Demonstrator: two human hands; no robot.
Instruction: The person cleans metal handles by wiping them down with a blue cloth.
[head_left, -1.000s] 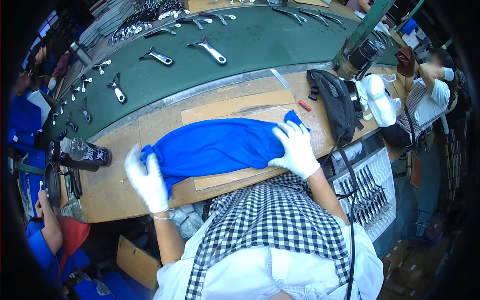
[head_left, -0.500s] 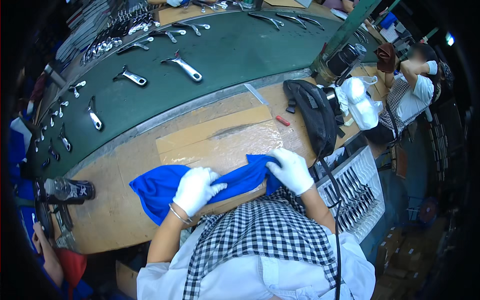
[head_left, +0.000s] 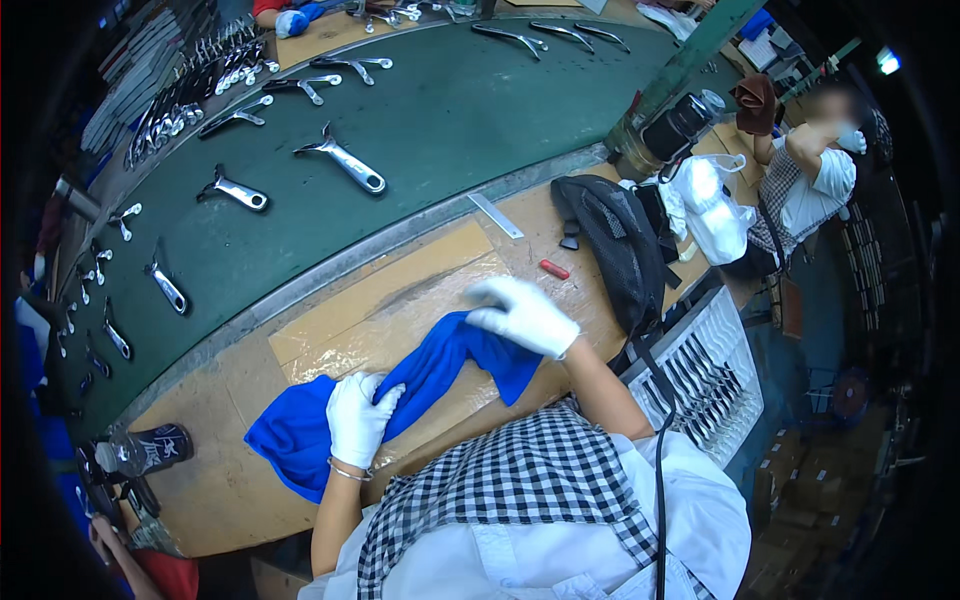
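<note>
Blue cloth [head_left: 400,390] lies bunched lengthwise on the wooden bench — partly gathered, ends loose. Left hand [head_left: 358,418] grasps its middle; right hand [head_left: 524,314] pinches the far end, just above the fold.

Layout taken from the cloth [head_left: 420,385] as landmark. The cloth lies on the workbench [head_left: 230,480], across a cardboard sheet [head_left: 390,300]. The left hand [head_left: 358,418] rests on the cloth's left part; the right hand [head_left: 525,315] rests on its right end. Left of the cloth lies a bottle [head_left: 150,450] on its side. Right of the cloth sits a bag [head_left: 610,245]; between them lies a small marker [head_left: 554,269]. Behind the cloth runs a conveyor belt [head_left: 430,120] carrying wrenches [head_left: 345,160]. Farther right, beyond the bench edge, stands a tray of tools [head_left: 700,380].
</note>
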